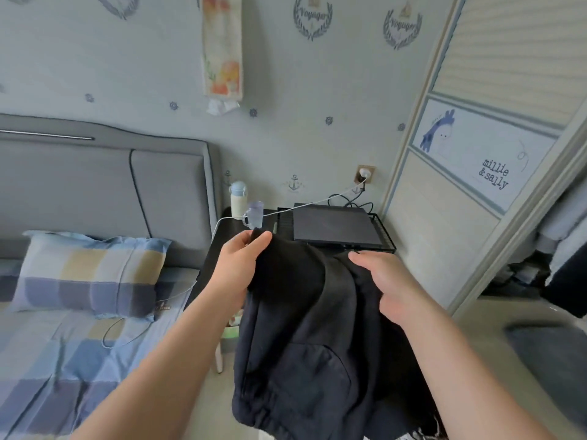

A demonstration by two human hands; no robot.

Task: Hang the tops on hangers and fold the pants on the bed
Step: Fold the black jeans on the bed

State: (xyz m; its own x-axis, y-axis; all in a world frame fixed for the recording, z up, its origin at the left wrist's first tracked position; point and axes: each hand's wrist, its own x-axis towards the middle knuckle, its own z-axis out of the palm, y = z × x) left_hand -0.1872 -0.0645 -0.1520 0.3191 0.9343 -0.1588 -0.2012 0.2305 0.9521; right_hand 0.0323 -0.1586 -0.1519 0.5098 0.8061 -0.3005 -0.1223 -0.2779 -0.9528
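Black pants (305, 344) hang from left hand (238, 265) and right hand (390, 287), fingers gripping the fabric.

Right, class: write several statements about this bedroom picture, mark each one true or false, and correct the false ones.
1. The left hand and the right hand both hold the dark garment. True.
2. The dark garment lies flat on the bed. False: it hangs in the air beside the bed.
3. A checked pillow lies on the bed. True.
4. The bottle on the bedside table lies on its side. False: it stands upright.
5. A white cable runs from the wall socket. True.
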